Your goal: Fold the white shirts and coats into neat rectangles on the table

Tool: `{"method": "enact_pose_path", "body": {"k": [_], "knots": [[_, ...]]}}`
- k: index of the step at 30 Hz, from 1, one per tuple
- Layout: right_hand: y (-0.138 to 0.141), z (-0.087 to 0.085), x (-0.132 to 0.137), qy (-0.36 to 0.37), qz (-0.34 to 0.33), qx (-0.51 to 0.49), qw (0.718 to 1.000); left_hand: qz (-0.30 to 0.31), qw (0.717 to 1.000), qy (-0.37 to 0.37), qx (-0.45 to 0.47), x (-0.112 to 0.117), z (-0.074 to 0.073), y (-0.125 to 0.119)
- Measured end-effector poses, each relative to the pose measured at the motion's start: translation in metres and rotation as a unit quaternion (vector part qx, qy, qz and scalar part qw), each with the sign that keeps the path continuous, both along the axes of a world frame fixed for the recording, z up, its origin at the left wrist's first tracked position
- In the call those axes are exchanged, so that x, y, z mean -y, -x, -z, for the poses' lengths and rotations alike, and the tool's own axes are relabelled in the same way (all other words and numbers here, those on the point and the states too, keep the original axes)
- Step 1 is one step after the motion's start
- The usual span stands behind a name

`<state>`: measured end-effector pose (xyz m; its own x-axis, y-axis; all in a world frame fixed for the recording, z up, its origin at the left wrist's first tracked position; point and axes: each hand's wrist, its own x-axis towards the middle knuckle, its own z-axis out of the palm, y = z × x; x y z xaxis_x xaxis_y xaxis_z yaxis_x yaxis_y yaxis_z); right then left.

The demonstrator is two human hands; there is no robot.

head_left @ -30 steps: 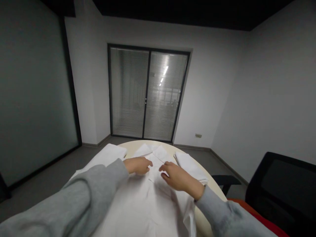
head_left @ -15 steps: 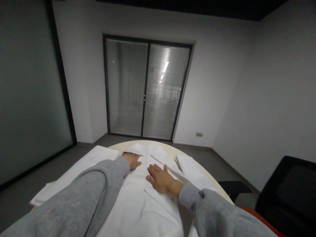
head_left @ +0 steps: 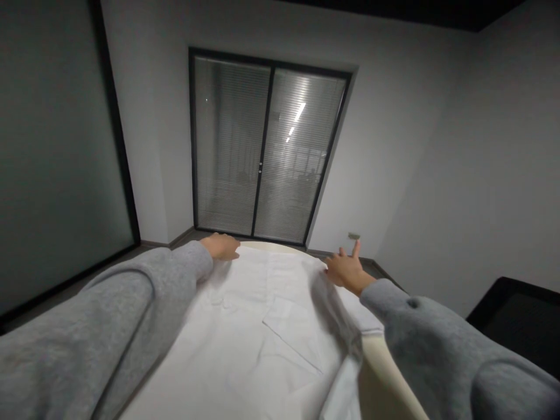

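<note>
White cloth (head_left: 227, 350) on cream table (head_left: 387, 376)

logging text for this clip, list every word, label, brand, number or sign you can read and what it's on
No readable text shows.
White cloth: no lettering visible.
Glass door: no lettering visible.
Small wall plate: too small and blurred to tell whether it is marked.
</note>
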<state>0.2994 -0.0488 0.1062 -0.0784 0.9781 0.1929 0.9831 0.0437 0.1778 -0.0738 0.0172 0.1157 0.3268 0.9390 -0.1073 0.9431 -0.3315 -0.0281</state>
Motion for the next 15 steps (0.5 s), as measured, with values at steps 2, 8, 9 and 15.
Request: {"method": "enact_pose_path", "body": {"k": [2, 8, 9, 15], "knots": [[0.011, 0.008, 0.029, 0.026, -0.049, 0.023, 0.998, 0.057, 0.998, 0.022, 0.013, 0.039, -0.006, -0.007], [0.059, 0.051, 0.155, 0.177, -0.233, -0.037, 0.955, 0.22, 0.961, 0.131, 0.105, 0.221, 0.027, -0.022], [0.064, 0.052, 0.176, 0.206, -0.241, -0.053, 0.947, 0.219, 0.961, 0.128, 0.107, 0.249, 0.039, -0.022], [0.065, 0.023, 0.263, 0.318, -0.296, -0.133, 0.891, 0.235, 0.957, 0.067, 0.158, 0.321, 0.108, -0.007]]}}
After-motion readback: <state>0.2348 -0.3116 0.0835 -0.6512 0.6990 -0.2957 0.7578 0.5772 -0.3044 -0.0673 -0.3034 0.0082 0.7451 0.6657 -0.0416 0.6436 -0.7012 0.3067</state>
